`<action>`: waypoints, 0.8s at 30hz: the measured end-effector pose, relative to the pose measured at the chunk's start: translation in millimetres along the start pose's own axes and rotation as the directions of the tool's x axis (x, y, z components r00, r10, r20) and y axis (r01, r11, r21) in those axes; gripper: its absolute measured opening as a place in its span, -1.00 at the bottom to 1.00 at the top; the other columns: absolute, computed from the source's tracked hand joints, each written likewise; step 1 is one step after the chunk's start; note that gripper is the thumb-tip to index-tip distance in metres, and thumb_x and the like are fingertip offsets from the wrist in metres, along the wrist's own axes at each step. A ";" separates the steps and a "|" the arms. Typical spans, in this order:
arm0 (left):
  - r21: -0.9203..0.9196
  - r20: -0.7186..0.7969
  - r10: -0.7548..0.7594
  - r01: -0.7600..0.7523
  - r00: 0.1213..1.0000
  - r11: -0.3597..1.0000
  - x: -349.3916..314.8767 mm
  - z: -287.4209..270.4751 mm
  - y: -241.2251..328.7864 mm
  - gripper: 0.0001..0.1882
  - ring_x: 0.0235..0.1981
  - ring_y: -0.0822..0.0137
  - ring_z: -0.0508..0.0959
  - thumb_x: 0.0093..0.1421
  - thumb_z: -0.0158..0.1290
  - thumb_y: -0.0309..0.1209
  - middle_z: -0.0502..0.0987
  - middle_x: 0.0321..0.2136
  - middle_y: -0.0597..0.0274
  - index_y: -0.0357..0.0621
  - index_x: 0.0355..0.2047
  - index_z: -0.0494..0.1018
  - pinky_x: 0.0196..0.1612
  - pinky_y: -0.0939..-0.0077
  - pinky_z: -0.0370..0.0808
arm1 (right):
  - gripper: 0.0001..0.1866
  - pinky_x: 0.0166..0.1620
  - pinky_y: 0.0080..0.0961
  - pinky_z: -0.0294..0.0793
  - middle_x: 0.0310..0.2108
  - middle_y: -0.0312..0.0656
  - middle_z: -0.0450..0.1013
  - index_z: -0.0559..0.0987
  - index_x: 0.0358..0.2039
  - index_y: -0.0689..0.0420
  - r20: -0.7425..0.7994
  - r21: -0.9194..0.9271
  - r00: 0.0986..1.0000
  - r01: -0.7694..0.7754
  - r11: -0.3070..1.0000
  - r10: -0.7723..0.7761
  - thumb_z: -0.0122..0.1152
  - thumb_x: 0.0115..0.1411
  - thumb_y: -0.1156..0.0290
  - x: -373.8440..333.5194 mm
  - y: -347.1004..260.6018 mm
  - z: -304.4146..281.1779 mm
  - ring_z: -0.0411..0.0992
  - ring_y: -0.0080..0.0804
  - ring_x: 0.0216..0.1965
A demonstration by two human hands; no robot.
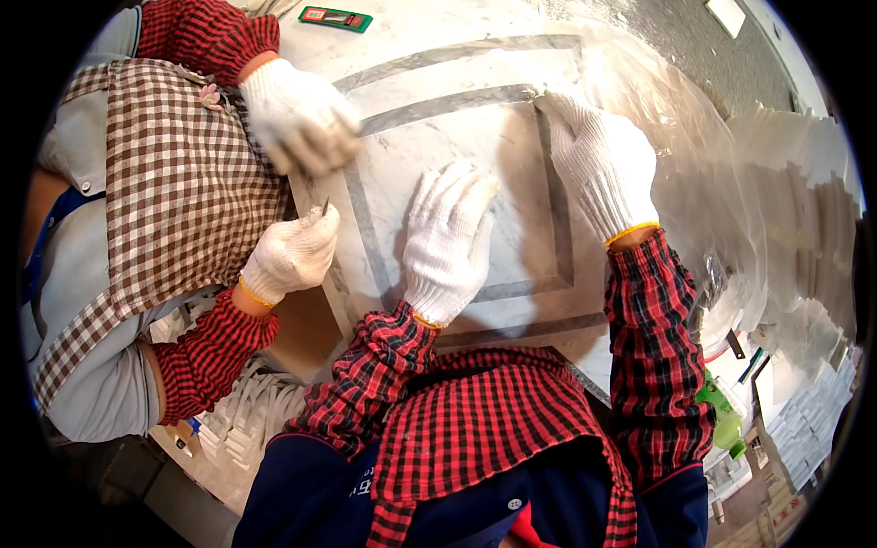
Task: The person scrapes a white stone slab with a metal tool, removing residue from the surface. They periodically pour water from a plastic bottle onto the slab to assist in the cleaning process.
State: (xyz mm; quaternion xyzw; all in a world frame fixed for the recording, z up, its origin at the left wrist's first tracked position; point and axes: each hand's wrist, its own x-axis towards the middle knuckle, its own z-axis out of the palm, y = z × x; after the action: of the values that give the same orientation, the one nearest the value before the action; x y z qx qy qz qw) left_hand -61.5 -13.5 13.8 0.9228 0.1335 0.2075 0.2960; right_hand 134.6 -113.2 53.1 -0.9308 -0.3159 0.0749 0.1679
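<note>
- Head view: the marble panel (pixel 512 228) with grey strips (pixel 438 105) is set in the middle, under the hands.
- At left, a thin dark tip (pixel 326 207) is pinched by a co-worker's near hand (pixel 290 254); the panel could be scratched if the grip is lost.
- By the left hand (pixel 448 237), laid flat with fingers nearly together, strips could be pushed crooked if it is leaned on hard.
- At the inner far right corner, the right hand (pixel 603 164) is curled; whether anything is pinched cannot be told. A strip could be bumped.
- Loose plastic (pixel 681 110), farther right, could be dragged if caught.
</note>
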 end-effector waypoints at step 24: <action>-0.014 -0.041 0.017 -0.018 0.999 1.000 -3.9 6.6 -1.5 -0.55 0.25 -0.09 0.52 0.28 0.12 -0.60 0.58 0.13 0.01 -0.15 0.18 0.54 0.41 -0.05 0.36 | -0.70 -0.17 -0.13 0.67 -0.29 0.03 0.68 0.78 -0.08 -0.04 -0.009 -0.185 0.978 0.205 0.961 -0.211 0.09 0.36 0.33 8.5 13.2 7.9 0.66 0.05 -0.29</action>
State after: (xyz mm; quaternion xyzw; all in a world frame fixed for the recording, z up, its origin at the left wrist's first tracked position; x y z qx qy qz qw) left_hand -62.0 -17.0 6.8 0.9173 0.1300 0.2297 0.2983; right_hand 146.8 -115.7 40.8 -0.9049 -0.4150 0.0141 0.0932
